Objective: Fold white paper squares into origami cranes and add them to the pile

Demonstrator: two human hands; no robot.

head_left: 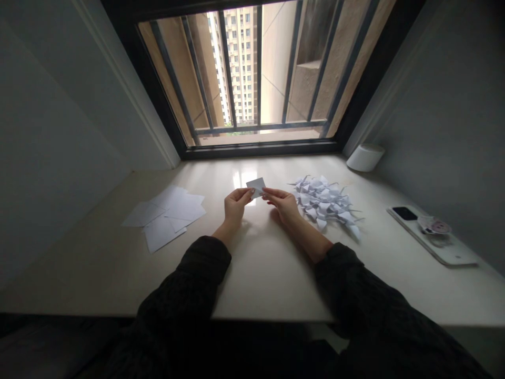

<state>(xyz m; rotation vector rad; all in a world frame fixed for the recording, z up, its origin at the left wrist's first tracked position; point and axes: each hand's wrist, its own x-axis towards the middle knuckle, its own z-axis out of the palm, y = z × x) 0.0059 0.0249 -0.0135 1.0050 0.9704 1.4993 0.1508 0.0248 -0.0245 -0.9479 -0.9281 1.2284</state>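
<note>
Between my two hands is a small folded piece of paper (pixel 256 183), pale grey-white and roughly square, held up over the white sill. My left hand (pixel 236 204) pinches its lower left edge between thumb and fingers. On the other side my right hand (pixel 284 203) grips the lower right edge, fingertips close to those of the left. A heap of white folded paper cranes (pixel 323 200) lies just right of my right hand. Loose sheets of white paper (pixel 169 210) are spread out to the left of my left hand.
A phone (pixel 430 237) with a round grip on its back lies at the right. Behind it, a white cylindrical object (pixel 365 157) stands in the corner by the wall. A dark-framed window (pixel 260 150) with bars closes off the back of the sill (pixel 272 284).
</note>
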